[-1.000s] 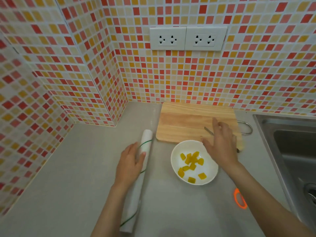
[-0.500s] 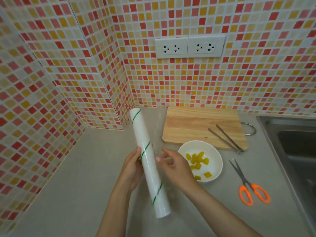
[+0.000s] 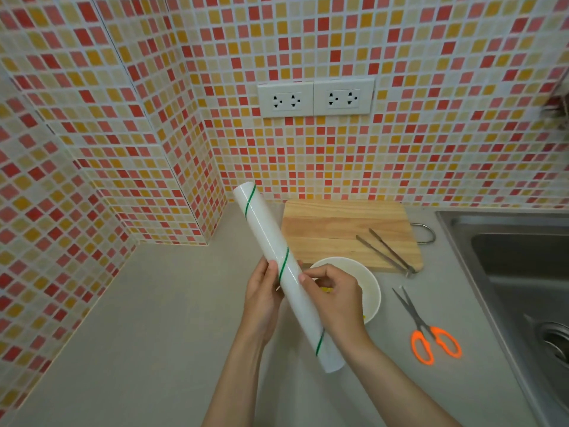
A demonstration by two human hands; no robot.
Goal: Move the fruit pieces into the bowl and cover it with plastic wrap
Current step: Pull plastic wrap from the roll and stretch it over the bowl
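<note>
Clearly, my left hand (image 3: pixel 261 300) clasps the light plastic wrap roll (image 3: pixel 286 277); right hand (image 3: pixel 335 298) fingertips pinch its clingy, flimsy film edge.

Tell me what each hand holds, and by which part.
Both hold the white plastic wrap roll with green stripes. The left hand has its grip around the roll's middle; the right hand pinches at its surface there.

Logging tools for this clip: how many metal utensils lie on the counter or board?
2: tongs on the board's right side; scissors on the counter, right of the bowl.
</note>
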